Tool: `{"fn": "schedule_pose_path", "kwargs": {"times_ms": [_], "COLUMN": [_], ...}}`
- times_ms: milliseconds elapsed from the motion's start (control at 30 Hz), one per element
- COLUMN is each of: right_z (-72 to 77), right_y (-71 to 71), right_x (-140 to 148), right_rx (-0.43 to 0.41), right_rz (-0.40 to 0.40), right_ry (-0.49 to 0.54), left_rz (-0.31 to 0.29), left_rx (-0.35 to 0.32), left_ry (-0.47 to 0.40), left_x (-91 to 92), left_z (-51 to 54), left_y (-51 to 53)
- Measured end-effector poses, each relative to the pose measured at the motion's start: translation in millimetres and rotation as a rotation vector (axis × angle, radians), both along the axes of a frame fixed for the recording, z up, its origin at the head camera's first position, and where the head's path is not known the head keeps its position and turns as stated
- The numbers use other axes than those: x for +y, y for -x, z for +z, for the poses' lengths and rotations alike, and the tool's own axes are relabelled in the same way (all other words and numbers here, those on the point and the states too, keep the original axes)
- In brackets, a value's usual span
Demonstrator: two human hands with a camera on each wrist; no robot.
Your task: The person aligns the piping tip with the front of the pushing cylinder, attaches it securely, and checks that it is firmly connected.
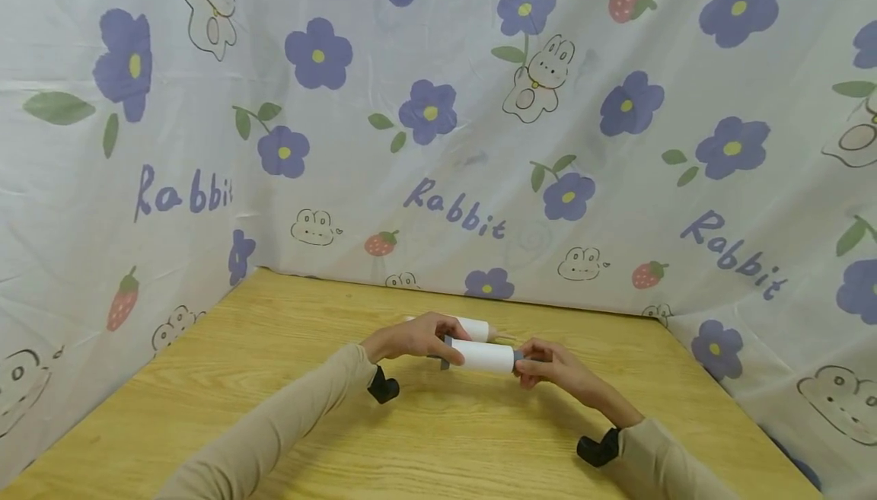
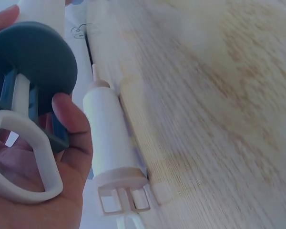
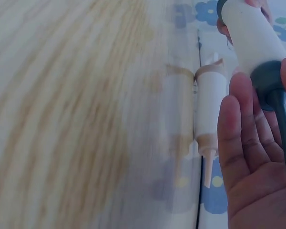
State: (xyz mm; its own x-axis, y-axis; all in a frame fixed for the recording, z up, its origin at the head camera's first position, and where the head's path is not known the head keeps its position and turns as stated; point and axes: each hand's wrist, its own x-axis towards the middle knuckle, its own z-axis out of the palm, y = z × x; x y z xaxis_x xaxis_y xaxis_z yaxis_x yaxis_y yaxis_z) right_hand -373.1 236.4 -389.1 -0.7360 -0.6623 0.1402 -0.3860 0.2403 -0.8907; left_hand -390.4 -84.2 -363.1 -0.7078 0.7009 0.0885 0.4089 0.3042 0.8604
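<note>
A piping syringe with a white barrel and dark blue-grey ends is held level above the table. My left hand grips its plunger end. The left wrist view shows a white ring handle there, below the dark round flange. My right hand pinches the dark nozzle cap at the other end, the thin spout pointing toward the palm. Behind it lies a second piping syringe, white with beige ends, on its side on the table; the left hand partly hides it in the head view.
The light wooden table reaches back to a hanging white cloth printed with purple flowers, rabbits and strawberries. The cloth also covers the left and right sides. Black wrist mounts sit on both sleeves.
</note>
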Motion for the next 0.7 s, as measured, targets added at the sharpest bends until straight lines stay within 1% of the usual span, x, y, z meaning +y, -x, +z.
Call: {"fn": "schedule_pose_path", "kwargs": {"times_ms": [100, 233, 300, 400, 500, 567, 633, 700], "right_z": [0.1, 2.4, 4.0, 5.0, 4.1, 2.9, 1.5, 0.5], "right_y": [1.3, 0.6, 0.0, -1.5, -3.3, -3.8, -2.9, -1.1], "right_x": [0, -2, -2, -2, -3, -5, -8, -12], "right_rx": [-0.026, -0.024, -0.028, -0.068, -0.121, -0.133, -0.128, -0.091], "right_rz": [0.012, -0.014, -0.037, -0.066, -0.08, -0.08, -0.067, -0.059], "right_ry": [-0.012, -0.056, -0.068, -0.101, -0.146, -0.182, -0.212, -0.246], "left_rz": [0.012, 0.019, 0.022, 0.026, 0.021, 0.019, 0.019, 0.023], "left_rx": [0.021, 0.025, 0.01, -0.017, -0.013, -0.003, 0.011, 0.009], "left_ry": [0.013, 0.034, 0.038, 0.053, 0.089, 0.115, 0.13, 0.134], "left_x": [1.2, 1.6, 2.5, 3.8, 3.8, 2.4, -0.3, -3.9], "left_z": [-0.6, -0.8, 0.4, -0.3, -4.6, -8.8, -12.9, -16.7], "left_y": [-1.1, -1.1, -1.1, -1.0, -1.0, -1.0, -1.2, -1.7]}}
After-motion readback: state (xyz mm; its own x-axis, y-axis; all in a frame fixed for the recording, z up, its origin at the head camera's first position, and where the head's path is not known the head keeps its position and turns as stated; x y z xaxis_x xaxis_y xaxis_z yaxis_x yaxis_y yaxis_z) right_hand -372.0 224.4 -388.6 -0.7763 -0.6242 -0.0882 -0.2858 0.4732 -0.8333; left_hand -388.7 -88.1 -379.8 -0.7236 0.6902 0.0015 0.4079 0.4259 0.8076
